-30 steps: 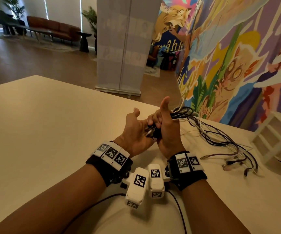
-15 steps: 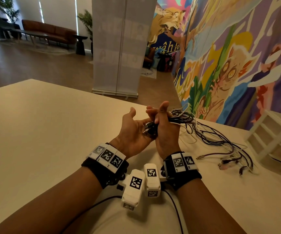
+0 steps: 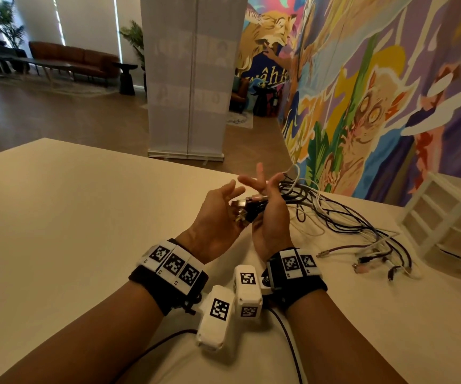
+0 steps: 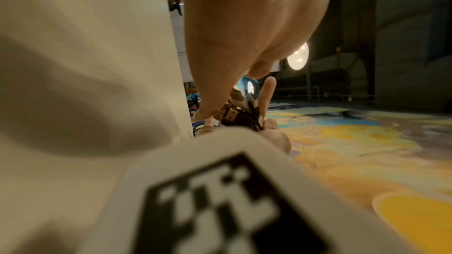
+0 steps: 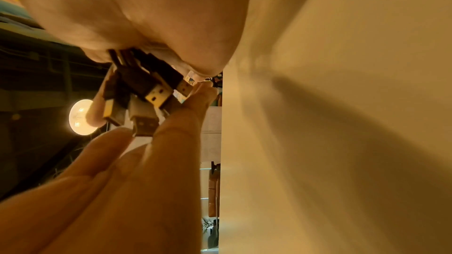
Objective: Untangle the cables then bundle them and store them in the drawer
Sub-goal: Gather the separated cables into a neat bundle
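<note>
A bunch of black and white cables [image 3: 334,217] trails from between my hands to the right across the cream table [image 3: 71,217]. Its USB plug ends [image 3: 241,203] stick out to the left between my two palms. My right hand [image 3: 272,217] holds the bunch just behind the plugs [image 5: 156,94], with its thumb and some fingers lifted and spread. My left hand [image 3: 215,217] faces it, fingers fairly straight, fingertips [image 5: 159,142] touching the plugs [image 4: 234,117]. Loose far ends [image 3: 376,261] lie on the table near a small white drawer unit [image 3: 439,217].
A painted mural wall [image 3: 390,92] runs along the table's right side behind the drawer unit. A pale roll-up banner [image 3: 187,79] stands past the far edge. The wrist cameras' own leads [image 3: 287,333] run back under my forearms.
My right hand's fingers have loosened from a tight fist round the bunch and spread upward. My left hand's fingers have come onto the plug ends. Both hands lifted a little.
</note>
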`<state>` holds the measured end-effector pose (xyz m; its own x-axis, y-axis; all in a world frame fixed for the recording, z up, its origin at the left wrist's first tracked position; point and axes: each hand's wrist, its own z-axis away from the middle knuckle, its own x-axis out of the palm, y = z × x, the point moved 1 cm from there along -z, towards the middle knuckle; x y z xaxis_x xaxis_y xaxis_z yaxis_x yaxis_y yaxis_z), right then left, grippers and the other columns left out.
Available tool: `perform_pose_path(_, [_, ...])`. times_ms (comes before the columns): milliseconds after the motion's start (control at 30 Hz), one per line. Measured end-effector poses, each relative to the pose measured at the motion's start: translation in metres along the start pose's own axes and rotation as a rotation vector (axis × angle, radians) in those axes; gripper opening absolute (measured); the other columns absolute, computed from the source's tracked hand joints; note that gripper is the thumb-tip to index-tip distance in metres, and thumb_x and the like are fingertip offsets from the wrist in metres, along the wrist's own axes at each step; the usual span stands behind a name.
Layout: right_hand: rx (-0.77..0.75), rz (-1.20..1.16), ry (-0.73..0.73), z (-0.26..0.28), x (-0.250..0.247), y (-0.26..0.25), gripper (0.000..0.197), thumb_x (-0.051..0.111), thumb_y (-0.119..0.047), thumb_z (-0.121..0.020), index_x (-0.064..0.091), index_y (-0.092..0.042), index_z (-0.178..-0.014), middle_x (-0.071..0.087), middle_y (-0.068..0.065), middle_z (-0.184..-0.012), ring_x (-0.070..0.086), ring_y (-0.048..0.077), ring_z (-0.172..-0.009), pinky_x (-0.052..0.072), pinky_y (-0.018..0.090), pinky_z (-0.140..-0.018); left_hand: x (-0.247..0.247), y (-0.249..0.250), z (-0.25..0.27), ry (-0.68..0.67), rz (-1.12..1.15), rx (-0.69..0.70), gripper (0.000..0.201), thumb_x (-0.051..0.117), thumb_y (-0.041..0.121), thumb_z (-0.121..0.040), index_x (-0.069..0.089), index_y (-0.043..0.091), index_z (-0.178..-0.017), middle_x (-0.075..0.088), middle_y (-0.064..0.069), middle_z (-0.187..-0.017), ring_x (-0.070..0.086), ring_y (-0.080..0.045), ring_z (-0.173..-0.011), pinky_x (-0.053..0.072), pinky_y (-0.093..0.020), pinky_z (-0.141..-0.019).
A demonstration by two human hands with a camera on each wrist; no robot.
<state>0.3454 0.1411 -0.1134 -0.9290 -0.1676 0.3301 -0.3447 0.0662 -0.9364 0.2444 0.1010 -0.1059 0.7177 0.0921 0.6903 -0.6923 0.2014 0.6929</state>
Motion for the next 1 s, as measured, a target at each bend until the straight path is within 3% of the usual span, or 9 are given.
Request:
perform_pose_path(67, [-0.01,-0.05,-0.013,-0.003,-0.003,0.002,0.057,0.02,-0.061,-0.113,0.077,-0.056,-0.119,0.061,-0.008,-0.154,0.045,0.018,-0.15,0.036,0.047,-0.121,0.004,-0.005,-0.001,0.01,-0.133,0.038,0.04,0.049,0.034,-0.112,0.066,0.005,-0.132,0.074,-0.016,-0.124,0.071,-0.024,-0.11,0.056,-0.034,-0.094])
perform_pose_path(167, [-0.034,-0.075,-0.024,-0.009,-0.006,0.003,0.059,0.016,-0.061,-0.113,0.049,-0.042,-0.158,0.066,-0.027,-0.141,0.044,0.006,-0.141,0.024,0.05,-0.129,0.007,-0.012,-0.001,-0.018,-0.322,0.083,0.036,0.057,0.032,-0.109,0.068,0.006,-0.131,0.074,-0.014,-0.128,0.069,-0.022,-0.116,0.053,-0.038,-0.108])
perform_pose_path(267, [-0.05,-0.017,-0.04,-0.014,-0.011,0.006,0.065,0.013,-0.061,-0.112,0.038,-0.033,-0.166,0.064,-0.048,-0.121,0.045,-0.014,-0.119,0.02,0.053,-0.13,0.008,-0.013,0.0,-0.01,-0.445,0.125,0.033,0.059,0.032,-0.108,0.066,0.011,-0.133,0.072,-0.008,-0.128,0.067,-0.022,-0.122,0.053,-0.039,-0.111])
perform_pose_path(467, [-0.062,-0.044,-0.011,-0.019,-0.01,0.01,0.063,0.016,-0.065,-0.111,0.039,-0.039,-0.164,0.066,-0.032,-0.139,0.054,-0.011,-0.117,0.025,0.052,-0.129,0.009,-0.013,0.002,-0.004,-0.465,0.138,0.029,0.053,0.029,-0.112,0.056,0.015,-0.137,0.072,-0.006,-0.121,0.068,-0.017,-0.111,0.058,-0.031,-0.094])
perform_pose_path(633, [-0.051,-0.047,-0.02,-0.014,-0.007,0.005,0.074,0.014,-0.072,-0.107,0.052,-0.034,-0.158,0.069,-0.031,-0.133,0.049,-0.003,-0.133,0.022,0.045,-0.13,0.01,-0.014,0.003,0.04,-0.411,0.099,0.028,0.047,0.027,-0.114,0.066,0.008,-0.123,0.071,-0.013,-0.125,0.067,-0.024,-0.118,0.055,-0.04,-0.106])
perform_pose_path(733, [-0.042,0.003,0.005,-0.008,-0.002,0.002,0.07,0.021,-0.079,-0.101,0.071,-0.045,-0.137,0.062,-0.023,-0.149,0.044,0.007,-0.147,0.024,0.047,-0.13,0.009,-0.013,0.004,0.063,-0.362,0.089,0.032,0.043,0.029,-0.115,0.068,0.008,-0.112,0.071,-0.012,-0.116,0.066,-0.024,-0.11,0.052,-0.044,-0.109])
perform_pose_path(800, [-0.056,0.091,-0.008,-0.003,0.002,-0.001,0.062,0.026,-0.083,-0.093,0.079,-0.057,-0.113,0.056,-0.019,-0.157,0.041,0.011,-0.152,0.026,0.051,-0.13,0.009,-0.012,0.004,0.075,-0.363,0.082,0.033,0.04,0.034,-0.116,0.066,0.014,-0.109,0.071,-0.007,-0.111,0.067,-0.021,-0.106,0.055,-0.043,-0.103])
perform_pose_path(933, [-0.042,0.16,-0.022,-0.001,0.003,0.001,0.064,0.024,-0.082,-0.095,0.069,-0.055,-0.132,0.072,-0.016,-0.138,0.055,0.014,-0.143,0.034,0.047,-0.123,0.011,-0.007,0.005,0.085,-0.419,0.067,0.042,0.03,0.058,-0.111,0.057,0.027,-0.118,0.065,0.009,-0.103,0.064,-0.011,-0.099,0.058,-0.031,-0.078])
perform_pose_path(1000, [-0.046,0.17,-0.021,0.001,0.004,0.001,0.055,0.025,-0.084,-0.091,0.074,-0.066,-0.109,0.067,-0.015,-0.145,0.052,0.018,-0.146,0.032,0.054,-0.127,0.013,-0.008,0.005,0.096,-0.4,0.049,0.042,0.025,0.057,-0.113,0.051,0.027,-0.127,0.06,0.011,-0.101,0.061,-0.009,-0.095,0.055,-0.029,-0.075])
